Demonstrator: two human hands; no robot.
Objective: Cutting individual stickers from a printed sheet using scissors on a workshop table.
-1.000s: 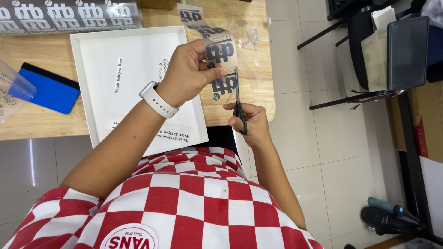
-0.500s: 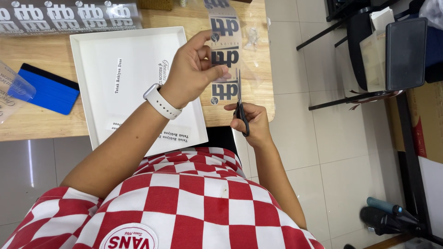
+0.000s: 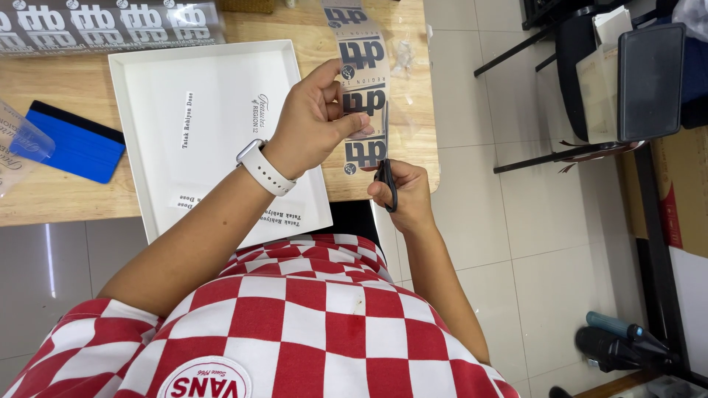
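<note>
1. Scissors (image 3: 385,166) sit in our right hand (image 3: 402,195), fingers closed through the black handles; the blades point away from us, up along the strip's right edge.
2. Our left hand (image 3: 313,121) pinches the strip (image 3: 363,88), thumb on its face, fingers behind.
3. That strip is a clear band of dark printed stickers. Its long axis runs away from us, from the scissors toward the table's far edge, held above the wooden table (image 3: 66,191) near its right end.
4. We wear a white watch (image 3: 264,167) on the left wrist.
5. On the table lie a white tray (image 3: 184,184), a blue squeegee (image 3: 74,144) to its left and another sticker sheet (image 3: 103,22) at the far edge.
</note>
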